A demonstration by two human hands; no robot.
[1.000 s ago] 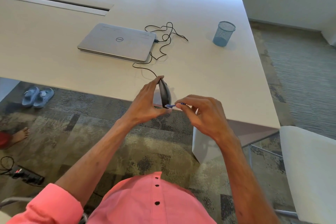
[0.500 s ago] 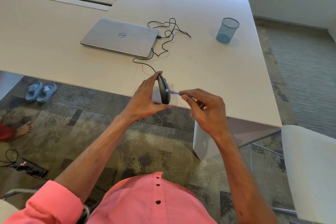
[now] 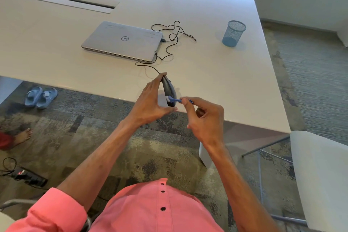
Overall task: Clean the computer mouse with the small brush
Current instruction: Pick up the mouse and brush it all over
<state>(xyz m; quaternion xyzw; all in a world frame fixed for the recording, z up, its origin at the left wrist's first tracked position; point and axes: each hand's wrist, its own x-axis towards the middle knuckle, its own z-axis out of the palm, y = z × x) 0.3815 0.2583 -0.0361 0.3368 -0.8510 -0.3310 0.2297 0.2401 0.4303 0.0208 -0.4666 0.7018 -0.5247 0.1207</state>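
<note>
My left hand (image 3: 151, 102) holds a dark grey wired computer mouse (image 3: 169, 90) on its side, just above the near edge of the white table (image 3: 226, 81), fingertips at its far end and thumb at its near end. My right hand (image 3: 204, 118) pinches a small blue brush (image 3: 176, 100) by its handle. The white bristle tip of the brush touches the lower part of the mouse. The mouse's black cable (image 3: 169, 47) runs back across the table to a shut silver laptop (image 3: 122, 40).
A blue mesh cup (image 3: 233, 33) stands at the table's far right. A white chair (image 3: 320, 175) is at the right. On the carpet lie blue sandals (image 3: 40, 96), a power strip (image 3: 28, 176), and another person's bare foot (image 3: 22, 136) at the left.
The brush tip has shifted along the mouse, from its bottom end up to its middle and now back down to the lower part. The view has tilted slightly.
</note>
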